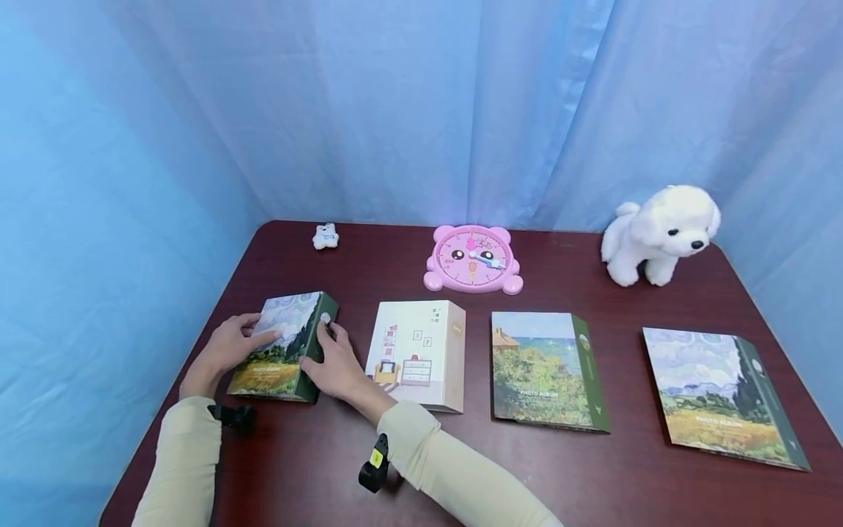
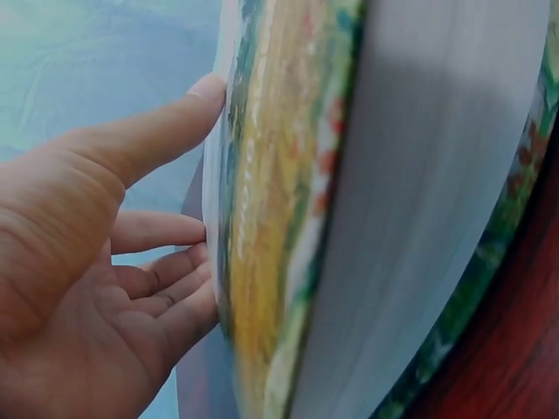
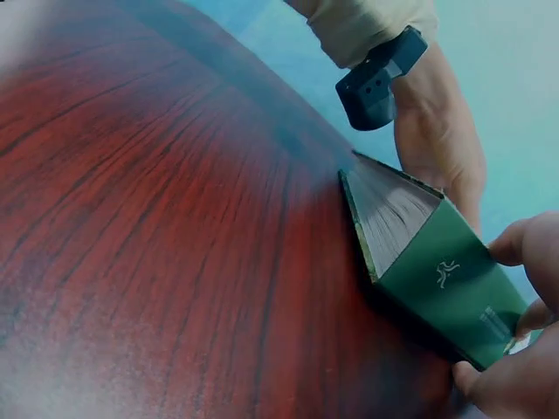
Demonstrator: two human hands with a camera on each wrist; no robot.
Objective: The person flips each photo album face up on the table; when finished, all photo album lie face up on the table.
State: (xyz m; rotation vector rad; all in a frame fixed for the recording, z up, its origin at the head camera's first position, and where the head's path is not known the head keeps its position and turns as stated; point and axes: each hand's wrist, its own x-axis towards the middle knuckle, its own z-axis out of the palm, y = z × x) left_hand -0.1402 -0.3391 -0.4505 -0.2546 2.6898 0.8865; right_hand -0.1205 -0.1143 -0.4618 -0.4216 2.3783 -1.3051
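1. dark red-brown tabletop (image 1: 626, 483) before a blue curtain (image 1: 362, 110).
2. left hand (image 1: 227, 348) holds the leftmost album (image 1: 279, 359) at its left side, thumb on the cover; right hand (image 1: 337, 366) grips its green spine (image 3: 450, 275).
3. this album lies at the table's left, beside a cream album (image 1: 408, 344).
4. farther right: two painted-cover albums, one central (image 1: 540, 373), one outermost (image 1: 718, 395).
5. rear: small white bear (image 1: 326, 236), pink clock (image 1: 473, 256), plush dog (image 1: 665, 227).

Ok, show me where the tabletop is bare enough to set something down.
Bare tabletop lies between the small bear and pink clock, between that clock and the plush dog, and in front of the seaside album. Crowded: the left side, where the left hand and right hand touch the leftmost album beside the cream album.
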